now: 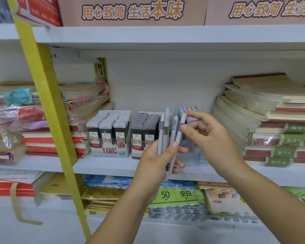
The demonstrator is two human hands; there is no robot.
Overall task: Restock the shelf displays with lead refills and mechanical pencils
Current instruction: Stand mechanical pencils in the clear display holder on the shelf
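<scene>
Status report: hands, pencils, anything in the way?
Left hand grips a bunch of pencils, upright. Right hand pinches the rightmost pencil near its top. Pencil box behind on the shelf, only the hands before it.

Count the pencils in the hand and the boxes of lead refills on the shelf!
Slim pastel mechanical pencils in the left hand: 4
Clear display boxes of dark lead refills: 2
Total: 6
</scene>
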